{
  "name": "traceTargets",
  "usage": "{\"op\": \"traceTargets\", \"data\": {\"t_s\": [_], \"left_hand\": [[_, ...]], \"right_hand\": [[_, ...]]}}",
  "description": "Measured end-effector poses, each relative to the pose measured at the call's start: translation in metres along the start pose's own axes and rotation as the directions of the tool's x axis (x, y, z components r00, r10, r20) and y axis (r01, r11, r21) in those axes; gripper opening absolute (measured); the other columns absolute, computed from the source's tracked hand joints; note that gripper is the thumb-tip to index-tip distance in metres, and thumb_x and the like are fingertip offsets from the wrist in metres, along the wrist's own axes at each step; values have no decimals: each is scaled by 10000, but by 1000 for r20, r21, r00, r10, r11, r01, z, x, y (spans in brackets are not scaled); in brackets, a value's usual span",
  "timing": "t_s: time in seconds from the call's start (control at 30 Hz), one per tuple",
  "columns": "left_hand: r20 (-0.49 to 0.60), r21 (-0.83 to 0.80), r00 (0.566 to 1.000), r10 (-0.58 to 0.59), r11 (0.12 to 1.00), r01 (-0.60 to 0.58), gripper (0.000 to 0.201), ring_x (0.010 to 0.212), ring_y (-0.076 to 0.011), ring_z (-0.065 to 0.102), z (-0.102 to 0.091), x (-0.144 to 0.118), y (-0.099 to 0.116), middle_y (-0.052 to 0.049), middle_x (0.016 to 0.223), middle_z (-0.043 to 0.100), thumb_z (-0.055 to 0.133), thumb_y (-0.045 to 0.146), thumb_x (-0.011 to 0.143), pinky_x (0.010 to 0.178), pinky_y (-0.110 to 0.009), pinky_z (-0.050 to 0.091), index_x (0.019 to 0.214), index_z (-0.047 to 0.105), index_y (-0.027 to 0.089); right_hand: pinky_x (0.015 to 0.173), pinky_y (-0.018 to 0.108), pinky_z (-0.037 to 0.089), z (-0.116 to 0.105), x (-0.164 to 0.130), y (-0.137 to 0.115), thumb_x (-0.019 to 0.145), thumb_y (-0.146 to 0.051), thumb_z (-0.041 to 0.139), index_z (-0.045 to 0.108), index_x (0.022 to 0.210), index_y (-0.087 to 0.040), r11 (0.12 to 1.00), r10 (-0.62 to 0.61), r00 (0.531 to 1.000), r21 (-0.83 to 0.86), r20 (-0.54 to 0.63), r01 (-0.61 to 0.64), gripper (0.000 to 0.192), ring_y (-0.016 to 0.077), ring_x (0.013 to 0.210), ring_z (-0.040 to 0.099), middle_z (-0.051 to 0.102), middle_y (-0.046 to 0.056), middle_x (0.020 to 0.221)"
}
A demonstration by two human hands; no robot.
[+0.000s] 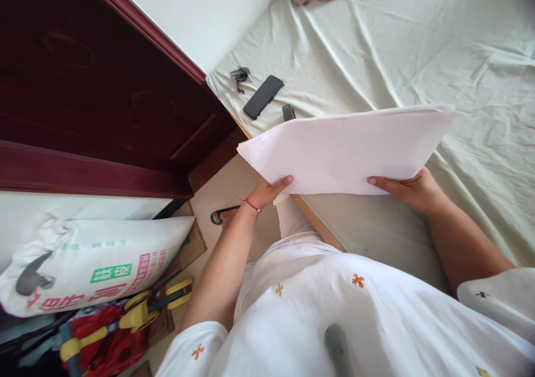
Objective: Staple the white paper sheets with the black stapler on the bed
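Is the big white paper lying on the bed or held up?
Held up. The left hand and right hand grip the white paper by its near edge, above the bed.

Home bedroom; sheeted bed [376, 59]; dark wooden door [83, 76]

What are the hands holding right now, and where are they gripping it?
Both hold one white sheet by its near edge: left hand at the near-left corner, right hand further right.
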State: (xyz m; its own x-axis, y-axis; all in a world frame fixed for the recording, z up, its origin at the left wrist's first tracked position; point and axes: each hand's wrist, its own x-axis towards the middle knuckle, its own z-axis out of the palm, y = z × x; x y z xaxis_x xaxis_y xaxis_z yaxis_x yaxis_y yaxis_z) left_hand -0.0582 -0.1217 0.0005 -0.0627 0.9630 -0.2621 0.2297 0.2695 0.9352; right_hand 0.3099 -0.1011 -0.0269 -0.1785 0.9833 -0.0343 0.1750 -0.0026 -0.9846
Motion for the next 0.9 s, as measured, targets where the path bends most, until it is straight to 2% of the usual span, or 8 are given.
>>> {"op": "traceTargets", "data": {"t_s": [0.13, 0.3, 0.43, 0.57, 0.67, 0.73, 0.83, 0.9], "left_hand": [[-66, 12, 994, 88, 996, -88, 673, 1355, -318, 658, 4, -4, 2, -148, 1247, 797, 836, 718, 735, 1240, -441, 445, 1139, 793, 182], [-147, -42, 988, 47, 998, -54, 716, 1310, -316, 692, -2, -5, -9, -150, 1281, 790, 827, 731, 739, 1194, -444, 500, 1188, 780, 176], [-140, -143, 989, -52, 989, 32, 746, 1353, -327, 672, 1, -9, -19, -156, 1322, 776, 894, 690, 674, 1205, -471, 500, 1203, 776, 178], [-139, -196, 982, -128, 976, 100, 699, 1249, -354, 731, 3, -16, -17, -156, 1241, 806, 941, 636, 632, 1126, -508, 575, 1128, 802, 164], [-117, -197, 962, -245, 956, 219, 651, 862, -332, 809, -6, -20, -9, -129, 969, 839, 952, 625, 608, 795, -489, 694, 1035, 816, 152], [-88, -169, 949, -304, 943, 286, 623, 600, -276, 743, -17, -22, 0, -101, 796, 809, 950, 634, 598, 581, -444, 666, 963, 819, 146], [-52, -103, 974, -219, 972, 213, 565, 617, -252, 732, -34, -22, 19, -82, 751, 789, 955, 603, 605, 604, -384, 657, 927, 821, 158], [27, 5, 985, -173, 985, 173, 528, 736, -276, 759, -44, -19, 36, -91, 787, 796, 941, 591, 642, 679, -364, 655, 931, 828, 164]], "right_hand": [[756, 378, 602, -3, 3, -3, 734, -522, 881, 823, 886, -196, 984, 102, 994, -148, 32, -96, 364, 264, 842, 718, 812, 75, 920], [541, 299, 492, -4, 9, -10, 700, -554, 889, 770, 742, -181, 962, 177, 977, -229, 122, -146, 394, 206, 642, 628, 727, 32, 701], [499, 257, 469, -5, 10, -8, 750, -486, 877, 809, 804, -198, 985, 134, 986, -119, 103, -122, 300, 164, 584, 620, 738, -5, 707], [503, 254, 509, -7, 10, -4, 768, -454, 882, 823, 949, -199, 978, 188, 972, 61, 142, -198, 318, 164, 596, 662, 781, 3, 787], [539, 243, 526, -6, 13, 2, 748, -446, 902, 793, 1060, -201, 957, 219, 967, 167, 128, -239, 411, 156, 628, 676, 775, 8, 800], [608, 251, 561, -4, 16, 7, 695, -425, 931, 751, 1154, -227, 960, 194, 979, 195, 65, -203, 532, 147, 659, 675, 745, -18, 782], [844, 362, 634, 0, 19, 14, 629, -389, 949, 634, 1355, -304, 978, 56, 998, 205, -42, -46, 796, 193, 911, 726, 749, 0, 1031], [1011, 472, 604, 1, 19, 16, 637, -380, 939, 588, 1437, -350, 993, -74, 991, 82, -109, 83, 874, 266, 1178, 686, 694, 50, 1296]]}}
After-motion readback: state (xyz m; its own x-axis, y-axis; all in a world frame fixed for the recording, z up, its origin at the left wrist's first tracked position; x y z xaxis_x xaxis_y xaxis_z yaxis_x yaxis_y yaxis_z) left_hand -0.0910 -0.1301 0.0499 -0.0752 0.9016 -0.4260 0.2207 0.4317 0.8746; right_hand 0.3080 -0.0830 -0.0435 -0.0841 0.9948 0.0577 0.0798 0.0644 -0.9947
